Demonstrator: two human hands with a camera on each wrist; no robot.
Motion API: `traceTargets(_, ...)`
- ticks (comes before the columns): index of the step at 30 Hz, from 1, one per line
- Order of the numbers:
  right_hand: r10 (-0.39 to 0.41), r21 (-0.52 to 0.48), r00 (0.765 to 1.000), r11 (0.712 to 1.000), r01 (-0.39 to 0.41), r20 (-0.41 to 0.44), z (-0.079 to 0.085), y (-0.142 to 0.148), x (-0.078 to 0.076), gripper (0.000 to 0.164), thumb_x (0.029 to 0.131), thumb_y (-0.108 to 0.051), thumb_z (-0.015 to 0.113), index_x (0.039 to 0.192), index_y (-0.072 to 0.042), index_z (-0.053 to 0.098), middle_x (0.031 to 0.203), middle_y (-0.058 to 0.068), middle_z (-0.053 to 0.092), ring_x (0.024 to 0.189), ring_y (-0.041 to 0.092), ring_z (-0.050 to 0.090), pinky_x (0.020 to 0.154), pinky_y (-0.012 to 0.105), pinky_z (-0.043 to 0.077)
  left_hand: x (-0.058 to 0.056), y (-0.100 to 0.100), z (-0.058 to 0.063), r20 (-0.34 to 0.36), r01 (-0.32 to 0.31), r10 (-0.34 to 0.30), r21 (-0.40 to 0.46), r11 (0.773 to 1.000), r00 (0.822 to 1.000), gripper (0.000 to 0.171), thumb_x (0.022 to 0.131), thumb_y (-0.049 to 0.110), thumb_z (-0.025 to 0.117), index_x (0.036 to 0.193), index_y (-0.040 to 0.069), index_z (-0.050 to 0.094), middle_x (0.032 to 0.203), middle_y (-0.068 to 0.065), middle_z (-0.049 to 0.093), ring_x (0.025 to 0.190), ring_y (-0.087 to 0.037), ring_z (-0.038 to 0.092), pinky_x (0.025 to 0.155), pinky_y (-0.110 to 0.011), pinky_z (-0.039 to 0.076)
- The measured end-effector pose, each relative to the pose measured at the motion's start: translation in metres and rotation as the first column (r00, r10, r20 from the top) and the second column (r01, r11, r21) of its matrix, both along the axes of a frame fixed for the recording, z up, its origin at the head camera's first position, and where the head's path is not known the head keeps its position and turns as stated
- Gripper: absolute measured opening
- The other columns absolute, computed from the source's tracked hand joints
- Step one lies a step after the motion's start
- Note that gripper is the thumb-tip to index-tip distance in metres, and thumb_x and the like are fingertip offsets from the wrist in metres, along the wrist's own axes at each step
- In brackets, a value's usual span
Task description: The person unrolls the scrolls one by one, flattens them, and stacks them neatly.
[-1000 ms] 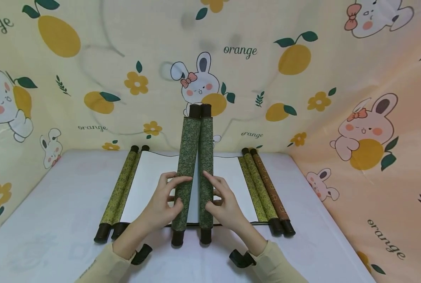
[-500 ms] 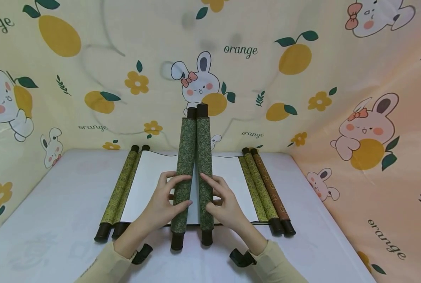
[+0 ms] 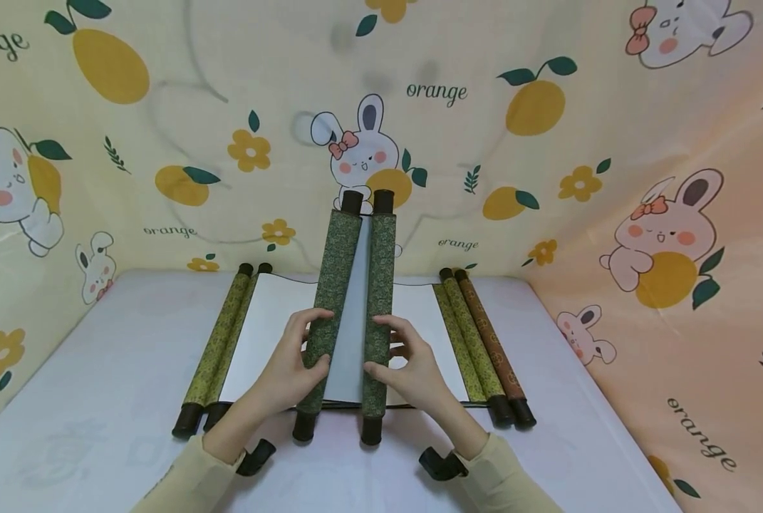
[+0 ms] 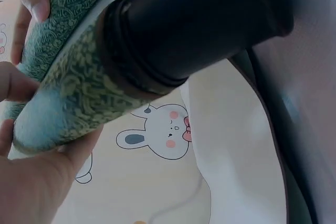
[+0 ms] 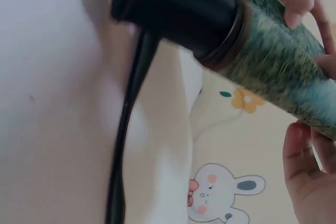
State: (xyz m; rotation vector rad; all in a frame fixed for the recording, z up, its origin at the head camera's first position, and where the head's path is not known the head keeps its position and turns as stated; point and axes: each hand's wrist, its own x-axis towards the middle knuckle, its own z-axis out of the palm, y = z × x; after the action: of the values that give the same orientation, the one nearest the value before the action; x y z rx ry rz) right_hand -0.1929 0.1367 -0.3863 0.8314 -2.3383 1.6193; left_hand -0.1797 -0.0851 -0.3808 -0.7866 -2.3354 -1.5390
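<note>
A dark green patterned scroll with black end knobs is held up over the middle, far ends raised. My left hand (image 3: 278, 370) grips its left roll (image 3: 338, 278), thumb on the near face and fingers curled round the outer side. Around the right roll (image 3: 380, 278) curl the fingers of my right hand (image 3: 419, 370), the thumb laid across its front. A strip of pale paper (image 3: 349, 335) shows between the two rolls. In the left wrist view a black knob (image 4: 199, 24) fills the upper middle; the right wrist view shows another black knob (image 5: 178, 14) close up.
Beneath lies an unrolled scroll with white paper (image 3: 266, 320). Yellow-green rolls (image 3: 224, 335) lie at its left and a yellow-green roll (image 3: 474, 328) at its right. Alongside the latter is a reddish-brown scroll (image 3: 490, 335). A printed cloth (image 3: 278, 85) hangs behind the white table (image 3: 99, 399).
The green rolls first come closer together, then spread apart, and the left one swings left with my left hand. The pale strip between them is wider now. The things on the table stay put.
</note>
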Motion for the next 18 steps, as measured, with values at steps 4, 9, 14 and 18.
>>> traceTargets(4,0.028,-0.008,0.999,1.000,-0.028,0.023,0.003,0.005,-0.002,0.069,0.079,0.008,0.069,0.139,-0.010,0.041,0.130,0.011,0.050,0.109,0.031,0.052,0.085,0.038,0.048,-0.011,-0.004,-0.015,0.005,0.018,-0.018,0.026,0.999,1.000,0.069,0.081,-0.016,0.052,0.142,0.012,0.034,0.140,-0.014,0.030,0.132,-0.031,0.026,0.091,-0.049,0.037)
traceTargets(9,0.073,-0.045,0.997,0.996,-0.071,0.026,0.005,0.010,-0.004,0.073,0.079,0.015,0.059,0.144,-0.008,0.036,0.141,0.011,0.040,0.102,0.031,0.052,0.088,0.043,0.046,-0.021,-0.008,-0.027,0.052,0.019,-0.023,0.066,0.998,0.998,0.076,0.081,-0.015,0.049,0.145,0.022,0.034,0.143,-0.003,0.028,0.131,-0.021,0.027,0.096,-0.047,0.027)
traceTargets(14,0.097,-0.055,0.994,0.994,-0.094,0.050,0.006,0.011,-0.005,0.074,0.079,0.018,0.051,0.146,-0.009,0.036,0.146,0.009,0.034,0.105,0.027,0.046,0.081,0.043,0.041,-0.021,-0.011,-0.026,0.090,0.022,-0.033,0.125,0.992,0.995,0.074,0.082,-0.013,0.044,0.144,0.028,0.036,0.141,-0.001,0.030,0.122,-0.020,0.033,0.094,-0.044,0.028)
traceTargets(18,0.072,-0.044,0.993,0.997,-0.068,0.090,0.006,0.011,-0.005,0.073,0.080,0.016,0.050,0.146,-0.014,0.039,0.146,0.006,0.033,0.119,0.022,0.039,0.079,0.042,0.038,-0.021,-0.011,-0.026,0.107,0.031,-0.044,0.121,0.992,0.993,0.071,0.083,-0.011,0.040,0.144,0.026,0.036,0.137,-0.003,0.029,0.118,-0.021,0.032,0.096,-0.044,0.026)
